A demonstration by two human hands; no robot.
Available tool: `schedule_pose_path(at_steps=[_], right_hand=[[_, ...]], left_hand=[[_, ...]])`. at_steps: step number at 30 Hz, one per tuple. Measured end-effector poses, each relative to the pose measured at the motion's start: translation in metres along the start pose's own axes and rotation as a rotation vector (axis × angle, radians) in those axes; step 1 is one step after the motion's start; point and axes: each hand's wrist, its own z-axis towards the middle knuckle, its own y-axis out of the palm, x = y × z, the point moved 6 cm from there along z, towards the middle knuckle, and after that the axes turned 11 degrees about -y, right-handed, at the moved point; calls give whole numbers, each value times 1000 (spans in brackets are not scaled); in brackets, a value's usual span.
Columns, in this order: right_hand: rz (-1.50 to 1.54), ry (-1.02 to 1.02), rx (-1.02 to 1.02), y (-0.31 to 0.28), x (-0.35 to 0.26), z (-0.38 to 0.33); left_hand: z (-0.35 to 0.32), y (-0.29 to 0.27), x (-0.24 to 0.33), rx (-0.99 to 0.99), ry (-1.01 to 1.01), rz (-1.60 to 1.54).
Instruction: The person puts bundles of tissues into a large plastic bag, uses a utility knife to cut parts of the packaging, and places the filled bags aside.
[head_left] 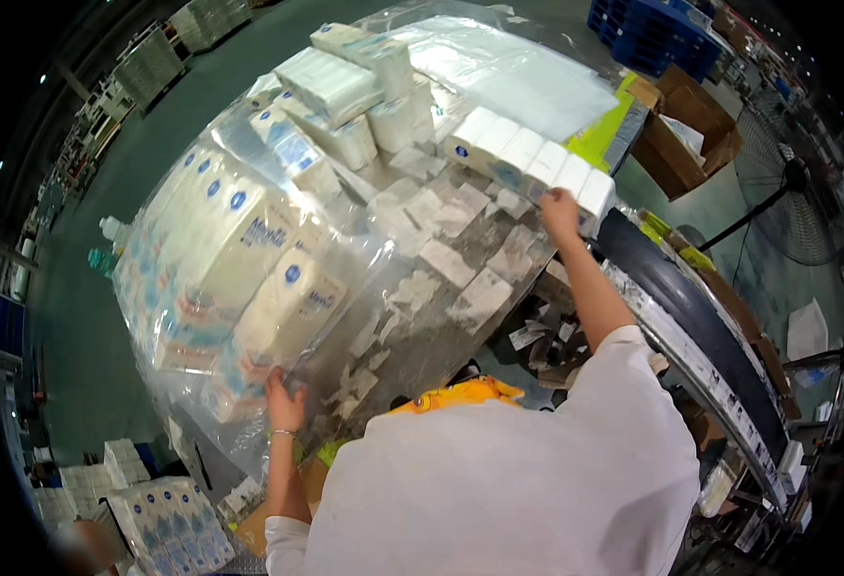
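Observation:
A large clear plastic bag (374,264) lies on the worktable, holding several rows of soft tissue packs (206,216) with blue and peach print. At the bag's near edge is my left hand (285,403), its thumb apart from the fingers, the fingertips against the film beside the nearest pack. Farther right, my right hand (560,213) has its fingers bent on the near side of a row of white tissue packs (528,158). That row stands side by side at the table's right edge. Behind the bag are more loose tissue packs (331,86), some stacked on others.
Scraps of paper and tape cover the worktable (412,346). A pile of flat clear bags (508,72) lies at its far end. Right of me runs a curved dark conveyor (700,298); beyond are an open carton (686,130) and a standing fan (792,178). More packs (168,523) stand lower left.

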Motion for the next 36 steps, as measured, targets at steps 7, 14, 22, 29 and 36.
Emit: schedule_pose_path(at_steps=[7, 14, 22, 29, 36], right_hand=[[-541, -128, 59, -74, 22, 106], [-208, -263, -773, 29, -12, 66], [396, -86, -725, 81, -7, -39], [951, 199, -228, 93, 28, -85], [1272, 600, -826, 56, -52, -115]], left_hand=[[49, 50, 1, -196, 1, 436], [45, 85, 169, -1039, -333, -137], [97, 225, 231, -761, -412, -470], [22, 220, 278, -857, -780, -1170], [17, 148, 306, -1061, -706, -1080]])
